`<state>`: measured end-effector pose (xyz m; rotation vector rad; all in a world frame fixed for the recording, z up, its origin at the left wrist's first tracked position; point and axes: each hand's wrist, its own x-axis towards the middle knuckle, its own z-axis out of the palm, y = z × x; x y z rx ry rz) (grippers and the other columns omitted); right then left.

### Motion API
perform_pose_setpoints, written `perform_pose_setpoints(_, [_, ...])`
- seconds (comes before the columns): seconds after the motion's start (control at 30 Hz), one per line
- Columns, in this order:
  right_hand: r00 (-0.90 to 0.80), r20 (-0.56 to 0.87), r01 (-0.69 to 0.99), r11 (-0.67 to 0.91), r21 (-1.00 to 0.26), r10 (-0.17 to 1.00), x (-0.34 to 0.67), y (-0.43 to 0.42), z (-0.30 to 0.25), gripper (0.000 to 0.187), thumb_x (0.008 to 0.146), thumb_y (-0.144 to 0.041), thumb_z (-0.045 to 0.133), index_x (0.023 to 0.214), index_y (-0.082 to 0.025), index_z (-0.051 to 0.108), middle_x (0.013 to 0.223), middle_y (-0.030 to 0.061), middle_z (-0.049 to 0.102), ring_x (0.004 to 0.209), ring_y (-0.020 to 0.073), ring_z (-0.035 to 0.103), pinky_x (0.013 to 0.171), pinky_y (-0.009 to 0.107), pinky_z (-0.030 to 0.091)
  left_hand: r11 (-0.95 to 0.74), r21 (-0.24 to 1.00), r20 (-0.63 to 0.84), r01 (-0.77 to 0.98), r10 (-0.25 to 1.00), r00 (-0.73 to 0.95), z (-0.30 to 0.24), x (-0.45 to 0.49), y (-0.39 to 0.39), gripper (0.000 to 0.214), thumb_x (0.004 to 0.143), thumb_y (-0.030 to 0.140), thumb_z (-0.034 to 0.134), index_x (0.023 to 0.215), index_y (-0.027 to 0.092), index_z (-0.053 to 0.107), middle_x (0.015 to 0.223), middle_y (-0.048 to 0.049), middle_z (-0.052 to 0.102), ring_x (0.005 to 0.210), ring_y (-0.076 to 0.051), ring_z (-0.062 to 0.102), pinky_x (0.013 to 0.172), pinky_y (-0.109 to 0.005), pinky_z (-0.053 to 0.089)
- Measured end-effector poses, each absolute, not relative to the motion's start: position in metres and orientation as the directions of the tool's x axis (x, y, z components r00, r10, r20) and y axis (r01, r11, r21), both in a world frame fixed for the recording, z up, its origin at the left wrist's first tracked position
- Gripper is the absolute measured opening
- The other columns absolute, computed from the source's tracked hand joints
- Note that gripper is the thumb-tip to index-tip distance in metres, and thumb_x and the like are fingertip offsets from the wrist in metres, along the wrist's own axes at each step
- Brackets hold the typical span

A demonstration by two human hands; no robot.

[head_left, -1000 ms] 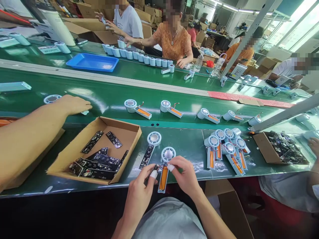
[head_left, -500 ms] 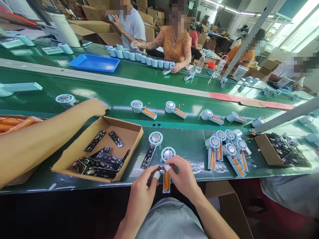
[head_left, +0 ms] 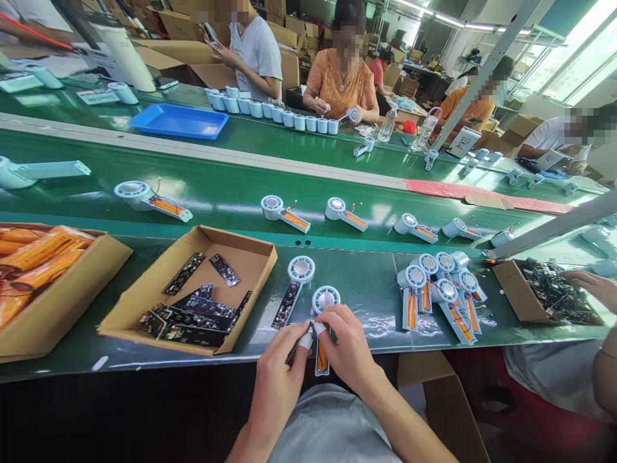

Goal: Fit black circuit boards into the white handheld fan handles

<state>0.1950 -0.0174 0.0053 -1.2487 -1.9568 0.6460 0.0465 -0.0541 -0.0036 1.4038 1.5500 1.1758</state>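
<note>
My left hand (head_left: 279, 373) pinches a black circuit board strip (head_left: 295, 347) at the table's near edge. My right hand (head_left: 349, 350) pinches the small wires on a white fan unit (head_left: 325, 299) whose handle holds an orange battery (head_left: 322, 355). Both hands meet over that handle, fingertips taped white. Just left of them lies another fan unit (head_left: 301, 269) with a black board (head_left: 286, 303) in its handle.
An open carton of black circuit boards (head_left: 144, 296) sits to the left, and a carton of orange batteries (head_left: 72, 283) beyond it. A cluster of fan units (head_left: 441, 283) lies to the right, near a co-worker's board carton (head_left: 511, 289). More units ride the green belt (head_left: 216, 199). Several people work opposite.
The arm of the person on my left has withdrawn from the belt, leaving a fan unit there and uncovering the battery carton. The units on the belt have drifted right. My hands have closed in together.
</note>
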Motion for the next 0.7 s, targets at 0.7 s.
perform_pose_setpoints(0.7, [-0.205,-0.153,0.357,-0.071,-0.931,0.967,0.219,-0.014,0.032,0.016,0.086,-0.032,0.065,0.093,-0.019,0.072,0.064,-0.0024,0.061,0.059,0.0128,0.051,0.057,0.023,0.041,0.275,0.956,-0.272,0.097,0.961,-0.049,0.001,0.045,-0.055,0.05,0.095,0.052,0.04,0.106,0.02,0.077,0.115,-0.0109,0.076,0.111,-0.028,0.069,0.102,-0.045,0.053])
